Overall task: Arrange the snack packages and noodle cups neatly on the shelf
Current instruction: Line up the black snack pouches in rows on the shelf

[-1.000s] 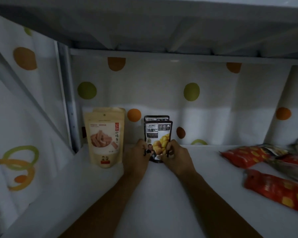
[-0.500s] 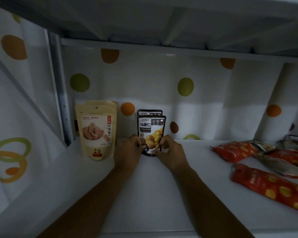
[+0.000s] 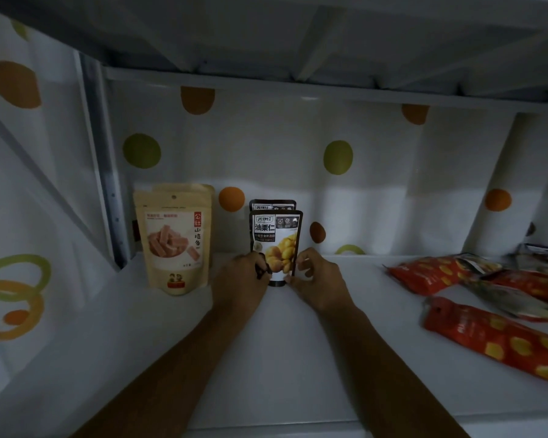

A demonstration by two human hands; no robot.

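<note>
L left hand (image 3: 241, 279) & R right hand (image 3: 317, 279) each pinch a lower side edge of chestnut pouch (image 3: 276, 238), upright near shelf (image 3: 298, 358) back-left, just in front of twin pouch (image 3: 272, 204). Square it w/ twin, base flat, ease grip off slowly so it won't tip.

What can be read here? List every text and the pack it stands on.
"油栗仁": front dark pouch, large white characters.
"公社": beige pouch, red tag.
"山楂条": beige pouch, running down below that tag.
Too blurred to read: the small print on both, the top label of the rear dark pouch, and any print on the red packages.
</note>
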